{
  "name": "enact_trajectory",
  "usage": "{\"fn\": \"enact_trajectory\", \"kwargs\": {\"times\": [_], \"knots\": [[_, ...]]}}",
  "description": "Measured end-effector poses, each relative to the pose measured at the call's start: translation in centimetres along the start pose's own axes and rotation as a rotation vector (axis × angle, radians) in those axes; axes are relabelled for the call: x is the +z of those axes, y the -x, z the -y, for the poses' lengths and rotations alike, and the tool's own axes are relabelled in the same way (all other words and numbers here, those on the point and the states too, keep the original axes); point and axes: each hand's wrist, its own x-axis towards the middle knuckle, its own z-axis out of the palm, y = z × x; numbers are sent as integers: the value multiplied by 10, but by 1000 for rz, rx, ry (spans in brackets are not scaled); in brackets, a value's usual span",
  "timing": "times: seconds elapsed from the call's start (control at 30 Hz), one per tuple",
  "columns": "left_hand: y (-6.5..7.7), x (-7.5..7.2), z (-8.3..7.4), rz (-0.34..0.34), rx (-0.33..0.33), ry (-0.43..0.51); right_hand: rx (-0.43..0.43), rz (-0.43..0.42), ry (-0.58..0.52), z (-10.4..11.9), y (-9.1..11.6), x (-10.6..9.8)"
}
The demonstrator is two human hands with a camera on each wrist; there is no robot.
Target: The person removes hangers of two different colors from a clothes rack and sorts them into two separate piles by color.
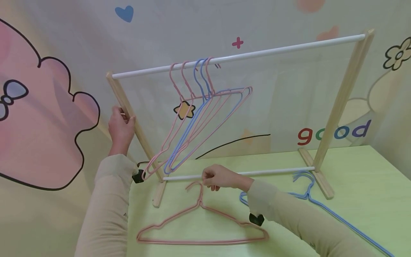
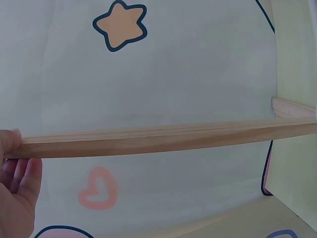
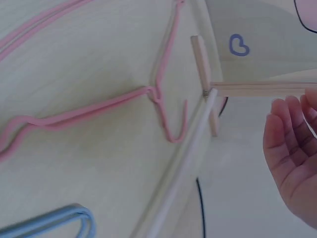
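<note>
My left hand (image 1: 122,130) grips the left wooden post (image 1: 143,144) of a hanger rack, thumb on one side and fingers on the other; the left wrist view shows the post (image 2: 148,143) running out from the hand. My right hand (image 1: 224,177) is in front of the lower white bar, fingers loosely curled with nothing in them. Just beside it is the hook of a pink clothes hanger (image 1: 200,202) lying on the table. In the right wrist view, this pink hanger (image 3: 104,105) is apart from the fingertips (image 3: 273,129).
Several pink and blue hangers (image 1: 187,135) hang from the white top rail (image 1: 273,51), left of its middle. Blue hangers (image 1: 309,191) lie on the green table (image 1: 363,171) at right, partly behind my right sleeve. A patterned curtain (image 1: 273,21) stands behind the rack.
</note>
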Motion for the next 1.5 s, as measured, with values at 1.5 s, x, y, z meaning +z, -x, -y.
{"fn": "enact_trajectory", "kwargs": {"times": [1.5], "knots": [[-1, 2, 3, -18, 19, 17, -33, -545, -627, 115, -23, -70]]}}
